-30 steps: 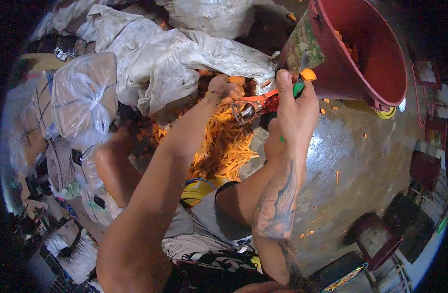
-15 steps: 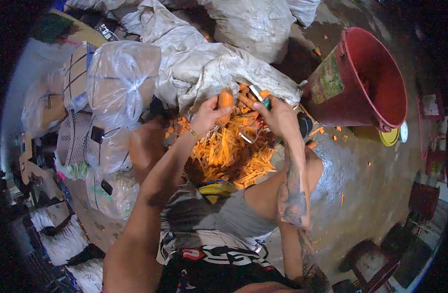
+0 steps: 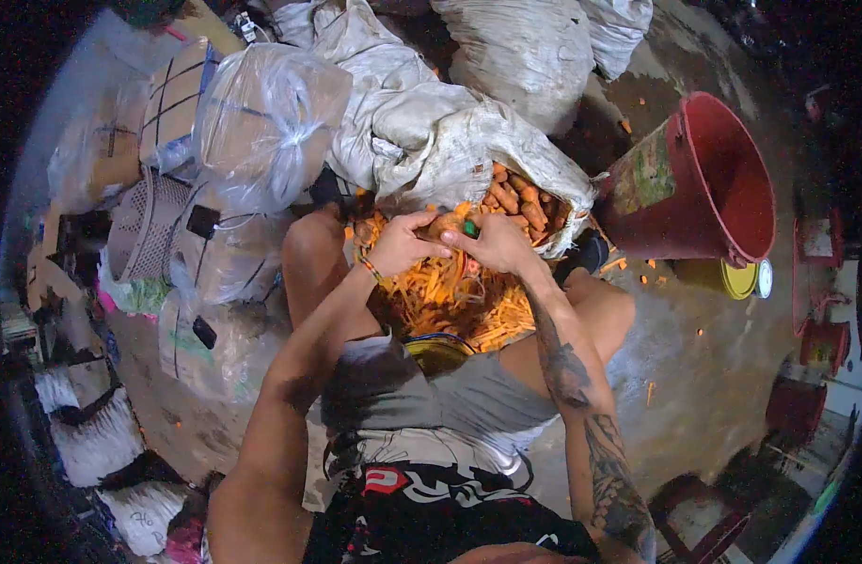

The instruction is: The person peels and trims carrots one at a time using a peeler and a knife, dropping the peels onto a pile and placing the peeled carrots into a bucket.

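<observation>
At the near side, the yellow tub sits close under the orange strips; a knock from a knee could spill some. Above the heap, the left hand has its fingers wrapped on a carrot, and the right hand has its fingers closed around a green-handled tool. The thumbs are near each other, so a slip on a damp skin could nick one; the blade's direction can't be made out. Just beyond, whole carrots lie in the sack's open mouth, and could roll out if its cloth gets tugged.
</observation>
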